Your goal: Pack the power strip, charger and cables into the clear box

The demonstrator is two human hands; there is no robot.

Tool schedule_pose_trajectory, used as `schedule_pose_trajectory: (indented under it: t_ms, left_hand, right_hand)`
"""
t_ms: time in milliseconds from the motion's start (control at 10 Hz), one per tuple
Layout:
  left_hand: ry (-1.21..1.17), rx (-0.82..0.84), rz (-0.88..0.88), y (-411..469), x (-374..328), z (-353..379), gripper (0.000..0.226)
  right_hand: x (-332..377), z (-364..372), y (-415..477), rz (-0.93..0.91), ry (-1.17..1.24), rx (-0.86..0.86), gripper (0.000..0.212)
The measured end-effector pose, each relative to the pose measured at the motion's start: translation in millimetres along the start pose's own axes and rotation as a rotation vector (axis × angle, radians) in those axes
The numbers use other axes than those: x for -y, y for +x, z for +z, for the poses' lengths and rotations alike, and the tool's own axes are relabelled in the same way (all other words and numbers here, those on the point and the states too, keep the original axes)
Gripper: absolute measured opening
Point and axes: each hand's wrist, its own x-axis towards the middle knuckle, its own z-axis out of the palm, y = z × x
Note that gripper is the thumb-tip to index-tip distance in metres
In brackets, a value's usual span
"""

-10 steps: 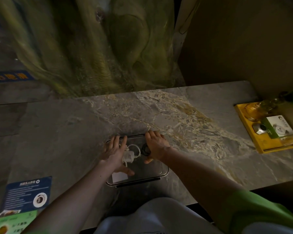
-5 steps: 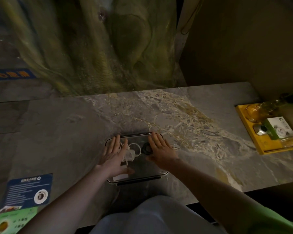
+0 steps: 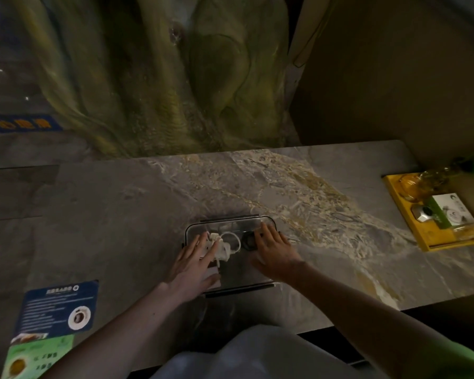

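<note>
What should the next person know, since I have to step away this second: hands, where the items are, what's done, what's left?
Left hand: open, flat on top of the clear rectangular plastic box, which sits on the grey marbled table.
Right hand: open, flat on the box's right side.
Inside, seen through the top: white charger, looped white cable, black coiled cable. Power strip not clearly visible; the left hand covers that part.
Done: items appear packed, lid seems on.
Left: probably press the lid down and fasten the latches; their state cannot be told.
</note>
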Motion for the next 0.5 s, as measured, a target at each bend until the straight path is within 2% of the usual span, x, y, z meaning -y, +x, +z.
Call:
schedule_pose_trajectory:
  t_ms: [100, 200, 300, 500]
  left_hand:
    - [0.04, 0.007, 0.04, 0, 11, -12, 0.08]
    - [0.067, 0.009, 0.079, 3, 21, -31, 0.073]
    - [0.084, -0.004, 0.081, 5, 24, -43, 0.081]
    - [0.172, 0.014, -0.034, 14, 13, -78, 0.108]
  right_hand:
    - [4, -10, 3, 0.024, -0.024, 0.024, 0.084]
    - [11, -35, 6, 0.033, 0.003, 0.074, 0.074]
    - [12, -52, 7, 0.017, 0.015, 0.119, 0.065]
    - [4, -111, -1, -0.013, 0.102, 0.186, 0.079]
